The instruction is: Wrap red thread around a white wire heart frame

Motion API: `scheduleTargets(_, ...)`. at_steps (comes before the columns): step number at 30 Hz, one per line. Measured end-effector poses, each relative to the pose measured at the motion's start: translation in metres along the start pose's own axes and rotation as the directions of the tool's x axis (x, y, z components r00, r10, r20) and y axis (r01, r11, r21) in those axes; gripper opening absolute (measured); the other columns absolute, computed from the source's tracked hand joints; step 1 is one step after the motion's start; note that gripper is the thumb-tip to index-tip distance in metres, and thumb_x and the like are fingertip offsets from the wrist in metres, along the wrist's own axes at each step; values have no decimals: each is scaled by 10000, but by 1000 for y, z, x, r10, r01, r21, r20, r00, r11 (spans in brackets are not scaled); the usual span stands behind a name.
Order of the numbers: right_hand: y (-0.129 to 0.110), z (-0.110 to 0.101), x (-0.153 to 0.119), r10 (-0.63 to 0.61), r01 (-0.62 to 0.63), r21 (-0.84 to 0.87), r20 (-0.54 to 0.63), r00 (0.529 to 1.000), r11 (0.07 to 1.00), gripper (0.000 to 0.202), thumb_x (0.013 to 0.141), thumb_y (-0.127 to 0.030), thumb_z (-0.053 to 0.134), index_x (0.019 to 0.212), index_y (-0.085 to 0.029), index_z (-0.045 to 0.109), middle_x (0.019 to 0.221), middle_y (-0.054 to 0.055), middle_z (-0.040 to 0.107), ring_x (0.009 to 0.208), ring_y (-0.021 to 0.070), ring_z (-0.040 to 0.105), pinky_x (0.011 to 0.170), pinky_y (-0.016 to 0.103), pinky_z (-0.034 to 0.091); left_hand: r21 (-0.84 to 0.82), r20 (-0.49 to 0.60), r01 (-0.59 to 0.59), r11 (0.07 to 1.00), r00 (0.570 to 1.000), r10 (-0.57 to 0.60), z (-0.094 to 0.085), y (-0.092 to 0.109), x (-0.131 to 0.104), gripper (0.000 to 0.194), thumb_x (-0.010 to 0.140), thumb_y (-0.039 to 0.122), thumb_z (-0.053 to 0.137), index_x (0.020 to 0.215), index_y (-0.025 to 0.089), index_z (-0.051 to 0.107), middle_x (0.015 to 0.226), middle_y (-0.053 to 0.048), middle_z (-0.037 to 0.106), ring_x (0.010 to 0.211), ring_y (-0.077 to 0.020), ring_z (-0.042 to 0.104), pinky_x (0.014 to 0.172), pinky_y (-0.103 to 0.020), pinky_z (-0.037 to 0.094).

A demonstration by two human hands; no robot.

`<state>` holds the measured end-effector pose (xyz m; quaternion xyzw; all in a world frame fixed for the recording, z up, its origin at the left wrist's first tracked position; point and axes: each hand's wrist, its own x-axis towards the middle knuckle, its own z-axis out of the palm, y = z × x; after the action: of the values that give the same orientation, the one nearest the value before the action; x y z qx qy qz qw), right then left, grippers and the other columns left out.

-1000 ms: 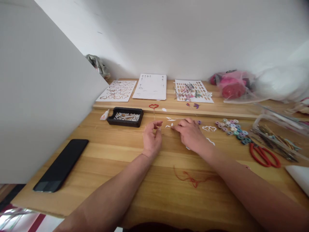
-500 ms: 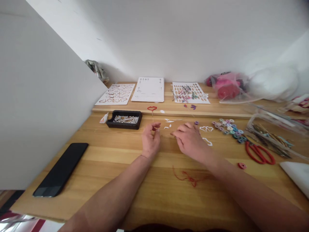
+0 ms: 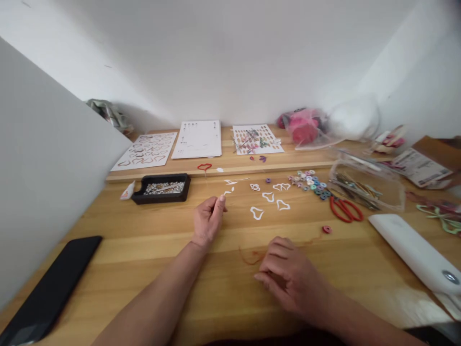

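My left hand (image 3: 208, 218) rests on the wooden table (image 3: 151, 250) with thumb and fingers pinched together. Small white paper shapes (image 3: 268, 197) lie just beyond its tips; I cannot tell whether it holds one. My right hand (image 3: 288, 278) lies nearer to me, fingers curled, tips on the table beside a loose red thread (image 3: 252, 255). Nothing shows inside it. A red heart on a wire (image 3: 204, 167) stands past the left hand.
A black tray of beads (image 3: 161, 188) and a glue tube (image 3: 127, 191) sit left. Coloured paper coils (image 3: 311, 181), red scissors (image 3: 345, 210), a clear box of strips (image 3: 365, 187) and a white case (image 3: 414, 250) lie right. A black phone (image 3: 46, 288) lies front left. Pattern sheets (image 3: 197, 139) line the back.
My right hand has drawn back from the white shapes towards me, down to the red thread. The view has swung right, so everything sits further left. My left hand stays pinched.
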<state>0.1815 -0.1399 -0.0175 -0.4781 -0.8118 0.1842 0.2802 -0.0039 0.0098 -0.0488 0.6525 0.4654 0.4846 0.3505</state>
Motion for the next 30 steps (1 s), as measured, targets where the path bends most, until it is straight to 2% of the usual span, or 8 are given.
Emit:
scheduleTargets(6, 10, 6, -3, -57, 52, -32, -173, 983, 998, 170, 897, -202, 590, 730, -176, 580, 685, 18, 574, 729, 163, 482, 738, 333, 367, 7, -25, 35, 999, 999, -35, 0, -6, 1, 427, 921, 474, 520, 628, 177, 614, 566, 2, 545, 552, -124, 498, 540, -228, 383)
scheduleTargets(11, 16, 9, -1, -102, 90, -59, -247, 964, 994, 183, 898, -206, 574, 718, -174, 580, 658, 21, 570, 700, 159, 470, 704, 328, 367, 29, -38, 25, 999, 999, -24, -1, -11, 2, 410, 912, 463, 527, 639, 177, 635, 578, -1, 569, 566, -129, 524, 559, -228, 405)
scheduleTargets(20, 18, 11, -1, -105, 89, -66, -296, 950, 994, 269, 866, -205, 546, 613, -196, 456, 586, -3, 481, 616, 141, 442, 618, 294, 335, 61, -40, 16, 998, 999, -13, -1, -10, 2, 429, 905, 488, 529, 626, 178, 632, 575, 0, 568, 566, -131, 524, 564, -235, 396)
scheduleTargets(25, 21, 13, -1, -82, 61, -77, -310, 947, 995, 260, 872, -197, 552, 629, -193, 458, 603, -1, 485, 607, 136, 443, 593, 280, 319, 61, -59, 5, 998, 998, -1, 1, -6, 5, 446, 908, 490, 513, 610, 178, 624, 546, 3, 546, 540, -130, 509, 545, -234, 379)
scheduleTargets(30, 21, 16, -4, -60, 36, -90, -274, 960, 995, 287, 902, -204, 533, 621, -186, 480, 589, 3, 494, 594, 134, 451, 582, 277, 322, 43, -69, 1, 999, 998, 2, 2, -7, 6, 454, 921, 485, 503, 611, 176, 622, 543, 4, 532, 545, -127, 511, 559, -234, 386)
